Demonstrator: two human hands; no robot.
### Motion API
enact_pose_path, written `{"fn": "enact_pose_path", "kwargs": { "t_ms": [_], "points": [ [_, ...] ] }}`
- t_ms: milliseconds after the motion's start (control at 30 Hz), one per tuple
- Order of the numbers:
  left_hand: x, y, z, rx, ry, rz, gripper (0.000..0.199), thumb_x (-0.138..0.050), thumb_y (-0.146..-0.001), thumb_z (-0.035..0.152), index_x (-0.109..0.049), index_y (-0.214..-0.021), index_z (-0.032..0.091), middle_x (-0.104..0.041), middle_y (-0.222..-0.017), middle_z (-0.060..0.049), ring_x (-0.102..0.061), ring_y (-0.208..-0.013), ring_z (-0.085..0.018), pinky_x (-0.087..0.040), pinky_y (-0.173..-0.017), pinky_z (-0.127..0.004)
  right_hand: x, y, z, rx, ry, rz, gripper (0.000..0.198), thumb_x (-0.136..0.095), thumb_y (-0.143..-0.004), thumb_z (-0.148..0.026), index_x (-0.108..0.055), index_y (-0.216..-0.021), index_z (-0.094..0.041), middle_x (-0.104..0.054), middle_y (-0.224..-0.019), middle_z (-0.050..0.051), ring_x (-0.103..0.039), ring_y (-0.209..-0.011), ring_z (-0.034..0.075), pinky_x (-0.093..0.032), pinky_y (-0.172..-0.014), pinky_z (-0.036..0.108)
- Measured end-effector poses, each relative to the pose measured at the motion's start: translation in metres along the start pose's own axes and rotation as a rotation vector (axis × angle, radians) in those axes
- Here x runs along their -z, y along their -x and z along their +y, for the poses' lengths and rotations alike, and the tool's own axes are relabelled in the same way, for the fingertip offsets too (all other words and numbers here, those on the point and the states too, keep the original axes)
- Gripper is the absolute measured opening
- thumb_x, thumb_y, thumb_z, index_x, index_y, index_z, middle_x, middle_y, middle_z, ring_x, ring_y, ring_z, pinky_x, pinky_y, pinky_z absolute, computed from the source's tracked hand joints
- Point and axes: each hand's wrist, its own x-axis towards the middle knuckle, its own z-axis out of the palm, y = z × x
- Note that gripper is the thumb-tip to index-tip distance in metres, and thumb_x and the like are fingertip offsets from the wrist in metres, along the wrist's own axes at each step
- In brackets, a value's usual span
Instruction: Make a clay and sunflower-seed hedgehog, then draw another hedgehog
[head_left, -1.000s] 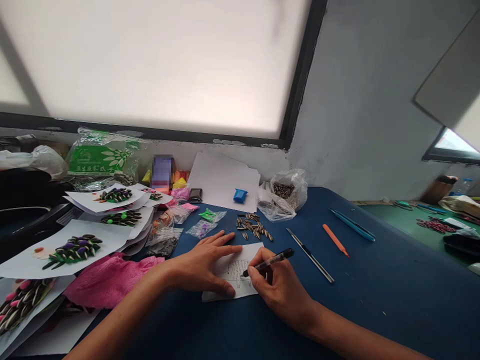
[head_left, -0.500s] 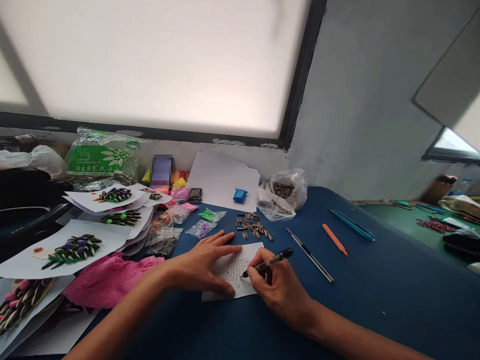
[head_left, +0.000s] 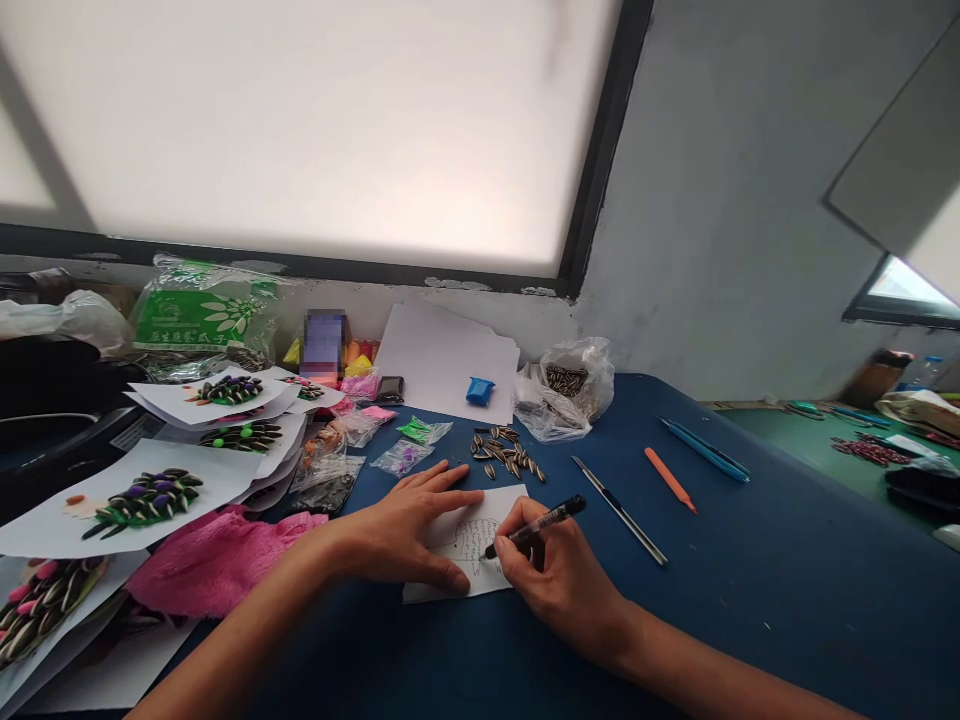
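Note:
A small sheet of white paper (head_left: 442,592) lies on the blue table, with a line drawing (head_left: 470,535) of a scalloped, animal-like body with legs. My left hand (head_left: 416,525) rests flat across its left side, fingers spread. In my right hand (head_left: 555,565) is a black pen (head_left: 544,520), pinched near its lower end, the tip at the drawing's lower part. My right hand covers the paper's right edge. Just beyond the sheet lie loose striped sunflower seeds (head_left: 514,457). A metal craft knife (head_left: 621,512) lies to the right of my right hand.
An orange pen-like tool (head_left: 670,478) and blue tweezers (head_left: 705,450) lie farther right. At the back are blank sheets (head_left: 442,350), a blue packet (head_left: 480,390) and a bag of seeds (head_left: 566,385). Seed-covered pictures (head_left: 150,497) and a pink cloth (head_left: 221,560) crowd the left.
The pen tip has shifted very slightly left and down, and the leg marks under the body look fuller. My left hand stays in place.

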Motion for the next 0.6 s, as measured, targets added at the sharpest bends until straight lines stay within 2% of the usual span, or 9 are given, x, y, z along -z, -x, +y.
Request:
{"fn": "enact_pose_path", "kwargs": {
  "t_ms": [167,333,600],
  "points": [
    [-0.0005,0.0003,-0.0002,-0.013,0.012,0.015,0.092,-0.065,-0.067,0.070,-0.031,-0.146,0.036,-0.008,-0.160,-0.002,0.002,-0.145,-0.034,-0.012,-0.114,-0.056,0.0032,-0.0005,0.0001,-0.048,-0.052,0.013,0.012,-0.050,-0.086,-0.022,-0.047,-0.074,-0.019,-0.043,-0.056,-0.007,-0.040,-0.049,0.009,-0.031,-0.047,0.021],
    [0.0014,0.0005,0.0023,0.012,0.011,-0.016,0.096,-0.065,-0.065,0.072,-0.030,-0.146,0.035,-0.006,-0.160,-0.002,0.004,-0.145,-0.034,-0.009,-0.115,-0.057,0.0080,-0.0013,0.0056,-0.043,0.004,0.082,0.014,-0.051,-0.085,-0.020,-0.047,-0.072,-0.020,-0.044,-0.055,-0.006,-0.039,-0.049,0.009,-0.030,-0.047,0.021],
    [0.0025,0.0010,0.0046,0.007,0.001,-0.010,0.094,-0.065,-0.066,0.071,-0.031,-0.146,0.035,-0.007,-0.159,-0.002,0.004,-0.145,-0.035,-0.010,-0.115,-0.057,0.0060,-0.0005,0.0054,-0.018,0.027,0.047,0.014,-0.050,-0.087,-0.023,-0.048,-0.074,-0.019,-0.046,-0.057,-0.005,-0.043,-0.050,0.010,-0.032,-0.048,0.022]
  ]
}}
